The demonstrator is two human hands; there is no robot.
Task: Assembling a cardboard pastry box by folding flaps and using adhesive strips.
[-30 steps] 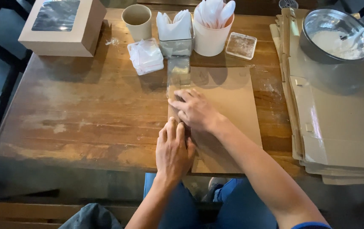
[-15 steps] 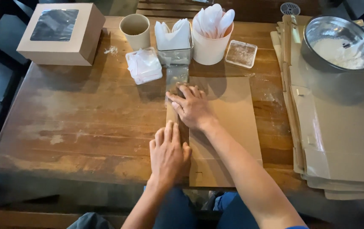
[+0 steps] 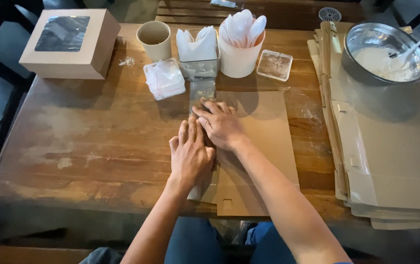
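A flat brown cardboard box blank (image 3: 261, 146) lies on the wooden table (image 3: 83, 142) in front of me. My left hand (image 3: 189, 154) rests palm down on the blank's left edge, fingers together and pointing away from me. My right hand (image 3: 220, 124) presses flat just beyond it on the same left edge, fingers pointing left. Both hands lie on the cardboard and grip nothing. Part of the left flap is hidden under them.
A closed brown box with a clear window (image 3: 68, 41) stands at the far left. Behind the blank are a paper cup (image 3: 154, 39), wrapped packets (image 3: 164, 78), a napkin holder (image 3: 199, 51), a cup of white spoons (image 3: 242, 41) and a small lidded tub (image 3: 274, 64). A metal bowl of white batter (image 3: 383, 51) sits on stacked flat blanks (image 3: 391, 171) at right.
My left hand has slid forward along the blank's left edge until it lies right behind my right hand. The right hand has stayed pressed on that edge.
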